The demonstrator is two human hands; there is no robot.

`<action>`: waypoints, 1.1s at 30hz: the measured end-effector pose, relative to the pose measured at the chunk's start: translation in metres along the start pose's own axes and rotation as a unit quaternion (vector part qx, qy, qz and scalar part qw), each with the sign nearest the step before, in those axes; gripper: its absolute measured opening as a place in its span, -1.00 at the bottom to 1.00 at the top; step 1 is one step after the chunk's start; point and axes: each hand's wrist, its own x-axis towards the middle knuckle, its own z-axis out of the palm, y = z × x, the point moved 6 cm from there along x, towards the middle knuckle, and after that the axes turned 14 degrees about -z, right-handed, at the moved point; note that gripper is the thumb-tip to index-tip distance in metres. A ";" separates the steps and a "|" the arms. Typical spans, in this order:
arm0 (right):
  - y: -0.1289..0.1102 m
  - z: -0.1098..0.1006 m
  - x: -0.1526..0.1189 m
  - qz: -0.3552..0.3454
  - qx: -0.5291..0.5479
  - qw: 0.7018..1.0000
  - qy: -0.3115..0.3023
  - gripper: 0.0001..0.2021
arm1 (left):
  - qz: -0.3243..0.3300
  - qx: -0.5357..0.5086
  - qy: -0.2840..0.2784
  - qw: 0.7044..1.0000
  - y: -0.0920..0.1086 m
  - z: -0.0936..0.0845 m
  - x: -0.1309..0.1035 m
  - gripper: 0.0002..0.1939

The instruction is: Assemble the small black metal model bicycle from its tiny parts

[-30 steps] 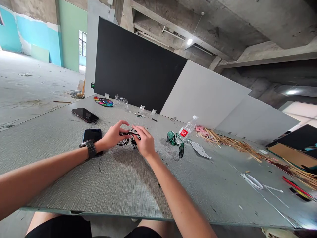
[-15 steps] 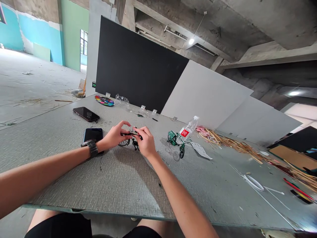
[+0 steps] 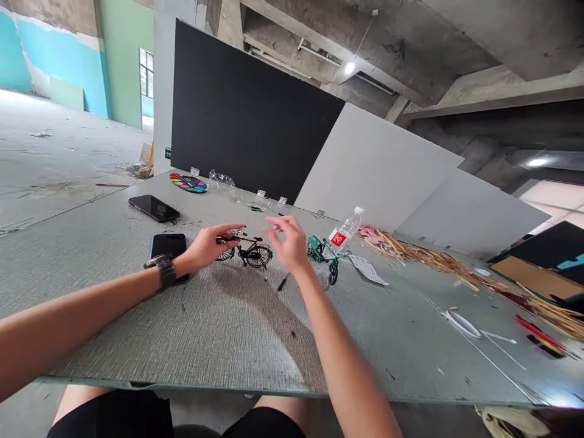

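A small black model bicycle (image 3: 250,252) stands upright on the grey table (image 3: 182,340). My left hand (image 3: 207,248) has its fingers closed on the front end of the black model bicycle, near the handlebar. To the right of the bicycle's saddle, my right hand (image 3: 287,240) is raised with thumb and fingers apart and nothing between them. A short dark stick-like piece (image 3: 281,284) lies on the table below my right hand. Just beyond that hand is a green model bicycle (image 3: 323,252).
Two phones (image 3: 154,208) lie at the left, one partly under my left wrist. A paint palette (image 3: 188,183), a plastic bottle (image 3: 347,230), a paper sheet (image 3: 368,269), wood strips (image 3: 424,261) and a white cable tie coil (image 3: 463,324) are also around.
My right hand has let go of the black bicycle and moved right, its fingers now apart. The bicycle's rear wheel and saddle have come into view. The view has shifted slightly.
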 end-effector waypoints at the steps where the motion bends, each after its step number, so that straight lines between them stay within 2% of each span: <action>1: 0.009 -0.015 -0.002 0.015 -0.032 0.999 0.037 -0.78 | -0.004 0.002 0.002 1.000 -0.001 -0.001 0.001 -0.59; 3: 0.027 -0.038 -0.008 0.045 -0.099 0.991 0.074 -0.76 | -0.014 0.003 0.005 1.000 -0.003 -0.003 0.002 -0.66; 5: 0.040 -0.050 -0.014 0.062 -0.136 0.987 0.055 -0.74 | -0.019 0.006 0.009 1.000 -0.005 -0.005 0.003 -0.69; 8: 0.053 -0.056 -0.019 0.072 -0.145 0.987 0.009 -0.74 | -0.021 -0.002 0.028 0.999 -0.006 -0.010 0.004 -0.67; 13: 0.053 -0.064 -0.018 0.075 -0.135 0.988 0.006 -0.75 | -0.037 -0.003 0.018 0.999 -0.006 -0.013 0.006 -0.70; 18: 0.046 -0.065 -0.014 0.066 -0.118 0.991 0.010 -0.76 | -0.028 0.002 0.039 0.999 -0.008 -0.016 0.007 -0.69; 25: 0.044 -0.050 -0.014 0.094 -0.084 0.991 -0.033 -0.77 | -0.031 -0.038 0.032 0.998 -0.010 -0.014 0.007 -0.69; 30: 0.031 -0.020 -0.017 0.096 0.010 0.984 -0.150 -0.81 | -0.040 -0.029 0.033 0.998 -0.009 -0.015 0.006 -0.67; 33: 0.020 0.009 -0.025 0.100 0.084 0.967 -0.219 -0.69 | -0.042 -0.012 0.035 0.998 -0.011 -0.014 0.006 -0.67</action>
